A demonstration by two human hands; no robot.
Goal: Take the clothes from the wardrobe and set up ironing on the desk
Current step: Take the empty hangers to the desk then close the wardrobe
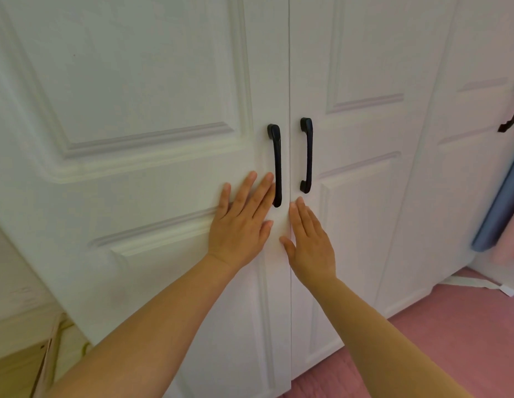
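Meanwhile left hand [240, 225] and right hand [310, 242] spread flat on closed wardrobe doors [164, 196], 2 black handles [276, 165]

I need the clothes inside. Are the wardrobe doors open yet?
Shut: both doors meet flush at the seam, and neither hand grips a handle.

2 bare forearms, no sleeves, left hand [241, 228], right hand [311, 245], short unpainted nails

Pink carpet floor [439, 340] at lower right, a blue-grey roll [497, 214] leaning beside pink fabric [511, 237] at the right edge, pale wooden furniture [17, 366] at lower left, soft even light.
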